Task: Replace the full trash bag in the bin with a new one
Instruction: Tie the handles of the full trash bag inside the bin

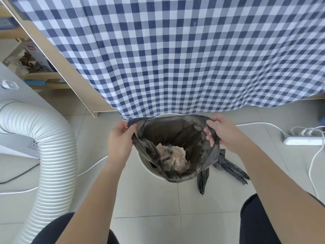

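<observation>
Over the bin (152, 170), my left hand (119, 138) and right hand (222, 132) pinch the bag (175, 131) rim; gather evenly, lift straight.

The bin (152, 170) is mostly hidden by the trash bag (175, 131).

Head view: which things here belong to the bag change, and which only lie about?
Job:
black trash bag, edge held by left hand and right hand
white bin
crumpled paper
folded black bag on floor

Lying about:
white ribbed hose
power strip
checked cloth
</observation>
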A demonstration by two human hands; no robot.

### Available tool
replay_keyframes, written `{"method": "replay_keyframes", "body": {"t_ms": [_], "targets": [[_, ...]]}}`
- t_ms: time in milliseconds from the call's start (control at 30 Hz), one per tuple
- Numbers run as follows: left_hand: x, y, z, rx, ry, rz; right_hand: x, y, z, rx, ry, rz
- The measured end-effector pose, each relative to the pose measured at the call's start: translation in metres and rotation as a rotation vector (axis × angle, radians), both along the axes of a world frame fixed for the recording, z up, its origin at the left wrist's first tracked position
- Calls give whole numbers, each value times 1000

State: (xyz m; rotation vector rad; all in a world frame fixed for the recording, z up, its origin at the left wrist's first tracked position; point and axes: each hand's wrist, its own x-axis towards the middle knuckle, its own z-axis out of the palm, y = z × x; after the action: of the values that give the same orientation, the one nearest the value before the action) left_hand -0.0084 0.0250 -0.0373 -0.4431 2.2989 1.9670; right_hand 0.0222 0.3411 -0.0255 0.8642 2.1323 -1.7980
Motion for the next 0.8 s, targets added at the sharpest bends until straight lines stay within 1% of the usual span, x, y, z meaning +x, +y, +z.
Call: {"method": "replay_keyframes", "body": {"t_ms": [67,100,133,233,267,300,367,433,500,533,600,633,667,700,767,800], "targets": [[-1,-2,4,49,-25,18,3,4,11,144,-45,122],[-2,-3,7,62,-26,22,3,6,19,184,-47,166],[-3,-5,10,71,-12,19,4,7,28,179,-30,186],[-9,-9,23,57,48,-3,6,10,50,49,60,207],[-12,-12,24,31,39,-15,6,12,51,71,64,223],[-13,-16,25,4,16,-33,5,15,49,134,56,238],[-16,-26,24,-96,-26,-77,5,19,44,309,10,278],[-17,-37,27,-298,-42,-124,7,24,42,465,-95,339],[-15,-46,34,-461,-143,-178,9,28,42,473,-181,320],[-15,-49,37,-474,-223,-216,9,27,47,451,-168,287],[-12,-52,51,-382,-349,-305,7,24,59,325,-23,201],[-11,-52,60,-326,-359,-334,6,19,65,223,51,159],[-11,-50,67,-262,-330,-352,5,14,71,125,107,139],[-13,-47,75,-183,-284,-365,4,8,74,81,145,136],[-14,-37,89,-31,-198,-402,4,-1,74,140,229,128],[-14,-32,92,-6,-159,-421,4,-5,74,171,288,104]]}}
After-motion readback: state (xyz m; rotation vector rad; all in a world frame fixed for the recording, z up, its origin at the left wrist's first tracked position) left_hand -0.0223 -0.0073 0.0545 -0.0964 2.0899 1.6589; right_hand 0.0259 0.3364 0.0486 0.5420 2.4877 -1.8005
